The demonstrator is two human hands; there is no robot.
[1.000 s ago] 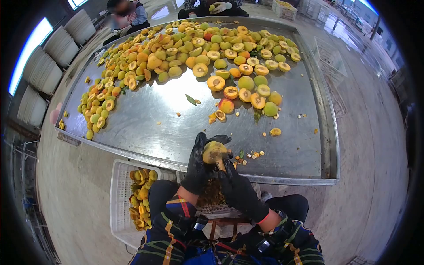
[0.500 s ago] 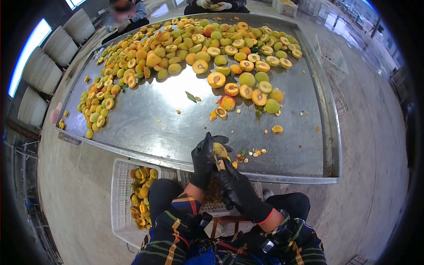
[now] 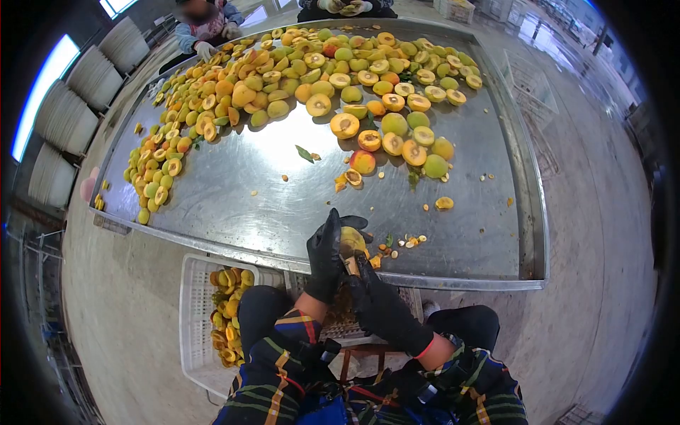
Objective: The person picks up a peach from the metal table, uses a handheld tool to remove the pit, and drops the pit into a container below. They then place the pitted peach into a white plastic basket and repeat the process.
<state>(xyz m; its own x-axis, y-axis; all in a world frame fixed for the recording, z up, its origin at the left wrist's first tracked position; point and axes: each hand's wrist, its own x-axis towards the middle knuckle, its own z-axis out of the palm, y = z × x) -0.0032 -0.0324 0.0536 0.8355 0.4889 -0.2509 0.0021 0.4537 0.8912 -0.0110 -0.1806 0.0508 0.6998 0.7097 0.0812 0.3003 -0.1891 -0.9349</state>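
In black gloves, both hands meet over the table's near edge. My left hand (image 3: 327, 251) is closed round a yellow-green peach (image 3: 351, 239), its thumb and fingers on either side of the fruit. My right hand (image 3: 382, 308) grips a tool by its light wooden handle (image 3: 352, 265), held right against the peach. The tool's working end is hidden at the fruit. Small pits and orange scraps (image 3: 413, 242) lie on the metal just right of the hands.
A big heap of whole and halved peaches (image 3: 283, 85) covers the back and left of the rimmed metal table (image 3: 241, 205). Below the near edge, a white crate (image 3: 195, 319) holds cut peaches (image 3: 228, 312). Two other people (image 3: 205, 25) (image 3: 345, 7) sit across the table.
My right hand has shifted slightly up toward the peach, covering more of the wooden handle. My left hand stays almost still. The person at the far left now reaches hands to the heap.
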